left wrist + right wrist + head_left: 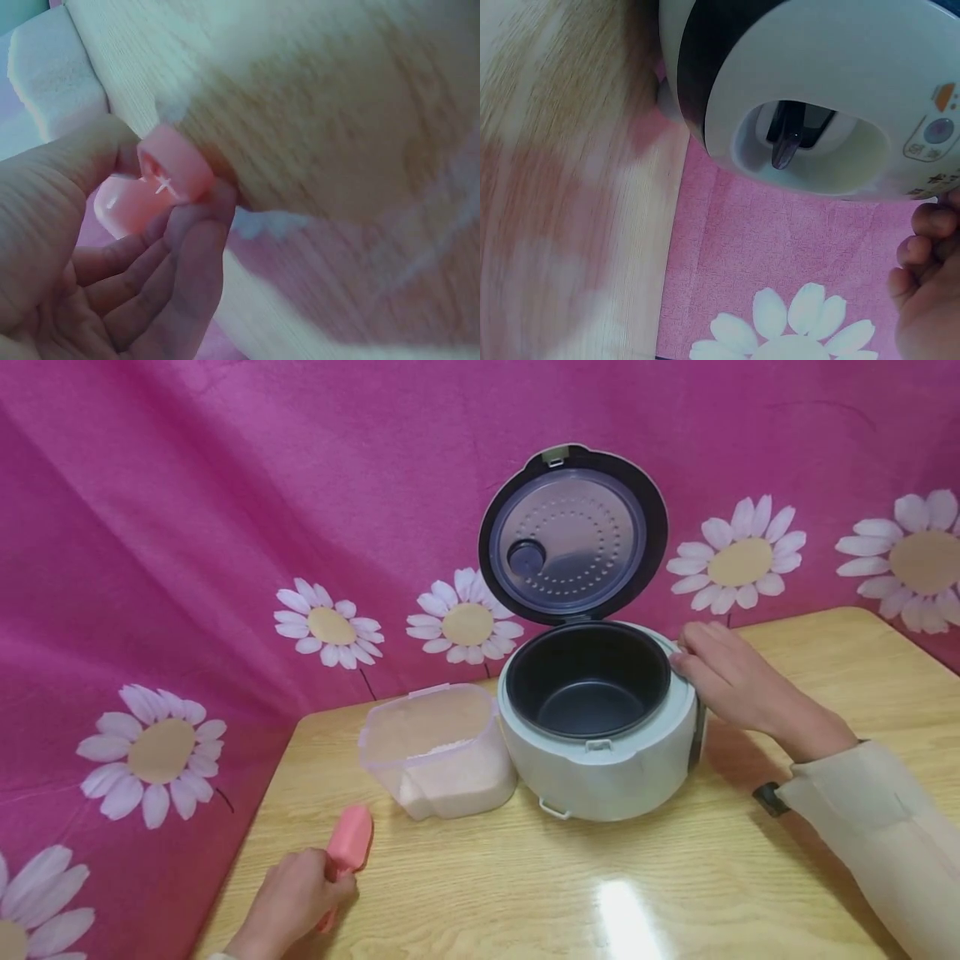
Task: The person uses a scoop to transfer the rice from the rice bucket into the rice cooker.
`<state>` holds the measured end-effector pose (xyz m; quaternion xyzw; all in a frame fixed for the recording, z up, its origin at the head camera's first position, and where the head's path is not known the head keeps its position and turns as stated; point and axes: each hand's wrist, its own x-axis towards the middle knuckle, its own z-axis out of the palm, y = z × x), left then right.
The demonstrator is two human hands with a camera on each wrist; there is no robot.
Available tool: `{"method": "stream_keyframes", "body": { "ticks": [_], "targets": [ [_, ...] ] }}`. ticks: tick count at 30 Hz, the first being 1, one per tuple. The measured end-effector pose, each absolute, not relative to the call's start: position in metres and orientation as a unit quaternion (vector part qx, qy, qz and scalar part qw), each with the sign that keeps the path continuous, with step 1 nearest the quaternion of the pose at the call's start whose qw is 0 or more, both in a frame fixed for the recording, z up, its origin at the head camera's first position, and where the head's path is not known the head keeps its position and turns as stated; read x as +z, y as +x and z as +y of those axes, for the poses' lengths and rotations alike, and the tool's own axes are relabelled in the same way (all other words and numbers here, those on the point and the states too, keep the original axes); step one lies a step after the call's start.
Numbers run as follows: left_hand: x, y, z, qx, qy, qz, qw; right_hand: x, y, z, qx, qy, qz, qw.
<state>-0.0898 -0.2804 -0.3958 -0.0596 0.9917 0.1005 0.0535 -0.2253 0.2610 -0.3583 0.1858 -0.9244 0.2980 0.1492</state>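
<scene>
Left hand (294, 893) grips one scoop (352, 839), right hand (738, 685) holds one cooker (600, 781).

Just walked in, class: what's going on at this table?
A person's left hand pinches a pink scoop by its handle. The right hand touches the edge of a rice cooker, whose lid stands open. Beside the cooker is a see-through tub partly filled with what looks like rice; the scoop is outside it.

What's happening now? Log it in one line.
left fingers: pinch pink scoop; right fingers: hold cooker edge; lid: open; bowl: empty; tub: beside cooker, part full
</scene>
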Motion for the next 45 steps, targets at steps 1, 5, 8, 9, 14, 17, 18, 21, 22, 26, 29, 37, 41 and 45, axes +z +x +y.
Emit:
{"method": "stream_keyframes", "body": {
  "ticks": [1,5,8,9,14,17,18,21,22,26,29,37,41,45],
  "targets": [
    [-0.395,-0.090,-0.281,0.106,-0.064,0.991,0.053,-0.358,-0.225,0.261,0.299,0.186,-0.924,0.148],
    [-0.391,-0.092,-0.284,0.096,-0.065,0.992,0.041,-0.356,-0.226,0.259,0.304,0.188,-0.922,0.148],
    [-0.389,-0.094,-0.286,0.077,-0.053,0.995,0.023,-0.355,-0.225,0.259,0.306,0.189,-0.921,0.151],
    [-0.389,-0.094,-0.287,0.069,-0.047,0.996,0.016,-0.354,-0.224,0.259,0.306,0.186,-0.921,0.150],
    [-0.389,-0.097,-0.290,0.050,-0.025,0.998,-0.008,-0.355,-0.222,0.260,0.309,0.175,-0.924,0.143],
    [-0.390,-0.100,-0.292,0.047,-0.013,0.999,-0.013,-0.355,-0.222,0.260,0.314,0.167,-0.925,0.134],
    [-0.390,-0.101,-0.292,0.048,-0.010,0.999,-0.016,-0.356,-0.222,0.260,0.315,0.165,-0.925,0.131],
    [-0.391,-0.102,-0.293,0.048,-0.004,0.999,-0.021,-0.356,-0.221,0.260,0.319,0.164,-0.925,0.129],
    [-0.391,-0.103,-0.294,0.048,-0.002,0.999,-0.024,-0.357,-0.221,0.260,0.320,0.164,-0.924,0.130],
    [-0.393,-0.103,-0.296,0.051,0.012,0.998,-0.042,-0.358,-0.220,0.259,0.323,0.169,-0.921,0.137],
    [-0.394,-0.104,-0.297,0.061,0.027,0.996,-0.066,-0.359,-0.219,0.259,0.326,0.170,-0.920,0.138],
    [-0.389,-0.107,-0.297,0.056,0.006,0.993,-0.103,-0.360,-0.220,0.259,0.318,0.181,-0.920,0.140],
    [-0.380,-0.109,-0.296,0.046,0.009,0.989,-0.143,-0.359,-0.220,0.257,0.320,0.182,-0.919,0.142],
    [-0.369,-0.113,-0.296,0.033,0.031,0.977,-0.209,-0.359,-0.220,0.256,0.327,0.175,-0.918,0.138]
  ]
}}
